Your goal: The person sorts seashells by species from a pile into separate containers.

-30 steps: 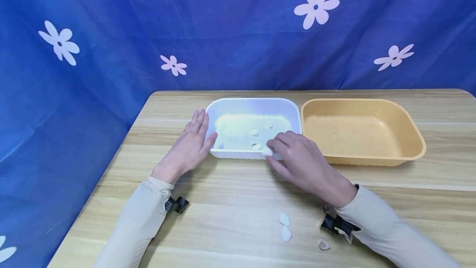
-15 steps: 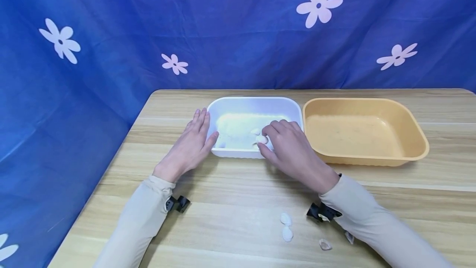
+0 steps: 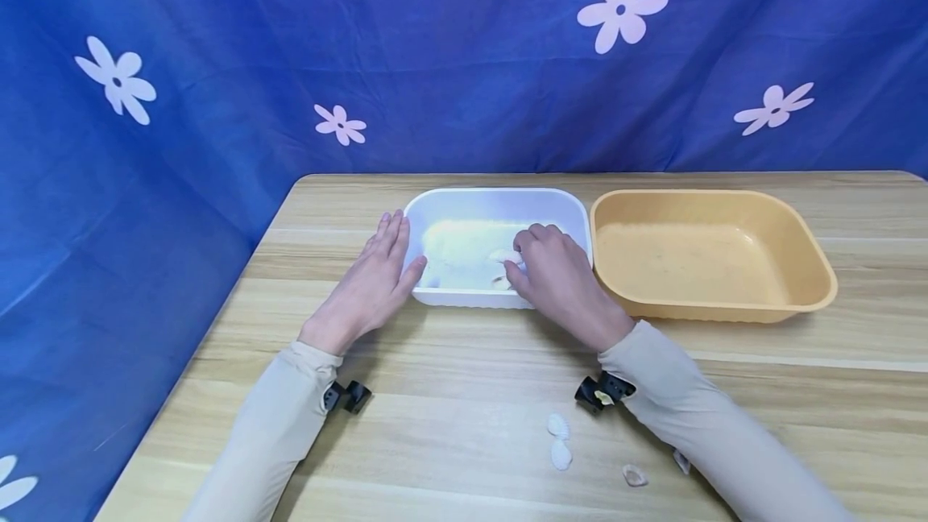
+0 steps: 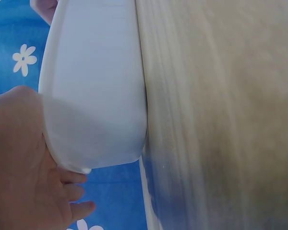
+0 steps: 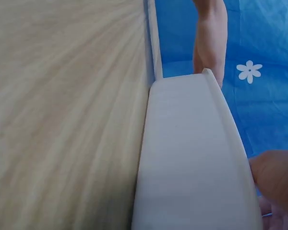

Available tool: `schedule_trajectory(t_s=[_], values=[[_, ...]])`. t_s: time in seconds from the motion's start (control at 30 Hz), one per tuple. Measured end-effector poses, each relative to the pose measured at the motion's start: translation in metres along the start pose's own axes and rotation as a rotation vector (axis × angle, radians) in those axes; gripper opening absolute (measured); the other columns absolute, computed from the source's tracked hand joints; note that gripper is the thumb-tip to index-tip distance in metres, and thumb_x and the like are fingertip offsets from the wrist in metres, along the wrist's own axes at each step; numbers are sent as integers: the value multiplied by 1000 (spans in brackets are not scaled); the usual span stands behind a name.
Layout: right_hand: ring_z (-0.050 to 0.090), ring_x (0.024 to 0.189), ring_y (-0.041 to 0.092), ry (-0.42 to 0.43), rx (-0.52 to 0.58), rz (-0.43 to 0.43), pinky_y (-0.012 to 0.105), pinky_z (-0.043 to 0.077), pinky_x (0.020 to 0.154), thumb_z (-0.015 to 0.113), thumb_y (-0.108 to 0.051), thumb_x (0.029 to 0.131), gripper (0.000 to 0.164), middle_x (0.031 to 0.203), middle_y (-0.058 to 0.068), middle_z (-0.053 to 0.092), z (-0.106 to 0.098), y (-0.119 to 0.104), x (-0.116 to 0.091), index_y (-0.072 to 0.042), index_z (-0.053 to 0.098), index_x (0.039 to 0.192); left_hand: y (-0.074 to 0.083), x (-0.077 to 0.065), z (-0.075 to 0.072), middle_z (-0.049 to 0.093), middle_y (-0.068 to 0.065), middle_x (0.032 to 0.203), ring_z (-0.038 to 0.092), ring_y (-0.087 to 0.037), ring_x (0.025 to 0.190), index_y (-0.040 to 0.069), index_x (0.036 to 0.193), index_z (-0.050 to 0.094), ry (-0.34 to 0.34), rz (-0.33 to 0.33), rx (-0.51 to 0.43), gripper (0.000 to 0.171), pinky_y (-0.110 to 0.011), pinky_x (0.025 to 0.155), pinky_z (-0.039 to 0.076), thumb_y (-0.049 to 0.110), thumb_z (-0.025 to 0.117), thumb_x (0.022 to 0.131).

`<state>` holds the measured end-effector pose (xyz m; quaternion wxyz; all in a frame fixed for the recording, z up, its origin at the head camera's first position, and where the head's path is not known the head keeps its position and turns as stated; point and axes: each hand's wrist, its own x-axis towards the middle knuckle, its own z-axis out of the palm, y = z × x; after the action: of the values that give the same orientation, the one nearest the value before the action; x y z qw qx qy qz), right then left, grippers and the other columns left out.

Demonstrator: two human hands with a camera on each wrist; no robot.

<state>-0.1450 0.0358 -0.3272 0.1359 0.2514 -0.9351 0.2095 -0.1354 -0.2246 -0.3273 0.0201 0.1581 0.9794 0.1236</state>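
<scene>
My left hand (image 3: 366,284) rests with straight fingers along the left end of a white plastic tray (image 3: 464,299). In the left wrist view, that hand (image 4: 29,167) touches the tray's rim. My right hand (image 3: 560,276) reaches over the tray's front rim, thumb and fingers curled. A pale seashell (image 3: 505,256) shows at their tips, apparently pinched low inside the tray; fingers partly hide it. Another shell (image 3: 500,283) lies on the tray floor near the front wall. The right wrist view shows mainly the tray's outer wall (image 5: 192,153), which hides the fingertips.
An orange-yellow tray (image 3: 696,312) stands right beside the white one. Nearer me on the wooden table (image 3: 435,441) lie two white shells (image 3: 560,440) end to end and a brownish shell (image 3: 634,475). Another shell (image 3: 681,461) is partly under the right sleeve. A blue flowered cloth (image 3: 464,63) hangs behind.
My right hand, with the shell at its fingertips, has moved from the white tray's front rim to farther inside it. The left hand has stayed at the tray's left end.
</scene>
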Motion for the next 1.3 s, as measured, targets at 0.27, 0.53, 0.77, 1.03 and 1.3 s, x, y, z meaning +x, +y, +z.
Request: schedule_trajectory(t_s=[0.27, 0.53, 0.77, 1.03, 1.3], values=[[54, 65, 22, -156, 18, 189, 40, 48, 51, 66, -14, 85, 17, 71, 6, 54, -3, -2, 13, -8, 61, 70, 0, -1, -1, -3, -20, 160, -6, -31, 147, -7, 151, 6, 4, -2, -1, 72, -45, 120, 4, 46, 21, 104], [54, 66, 22, -241, 39, 283, 37, 44, 53, 63, -14, 86, 13, 78, 4, 59, 4, 1, 22, -10, 63, 74, 1, 0, 2, -2, -19, 160, -5, -32, 147, -7, 151, 7, 13, -2, 1, 72, -46, 120, 5, 45, 22, 104], [63, 79, 30, -188, -7, 281, 47, 54, 63, 65, -15, 87, 12, 88, 10, 64, 6, 3, 21, -4, 69, 92, 1, 0, 2, -2, -20, 160, -4, -32, 147, -8, 151, 7, 14, 1, -4, 72, -45, 120, 4, 45, 23, 104], [64, 81, 30, -71, -27, 187, 46, 56, 62, 66, -7, 86, 14, 89, 11, 63, -15, -12, 13, -2, 70, 99, 1, 0, 2, -5, -18, 160, -5, -31, 147, -7, 151, 5, -5, -6, -13, 72, -45, 120, 4, 45, 23, 104], [63, 76, 23, -78, -2, 28, 39, 54, 58, 61, -2, 85, 15, 84, 6, 64, -59, -33, 1, -5, 72, 93, 0, 1, 1, -4, -19, 159, -5, -32, 147, -7, 151, 5, 4, 3, -13, 72, -46, 120, 4, 45, 22, 104]])
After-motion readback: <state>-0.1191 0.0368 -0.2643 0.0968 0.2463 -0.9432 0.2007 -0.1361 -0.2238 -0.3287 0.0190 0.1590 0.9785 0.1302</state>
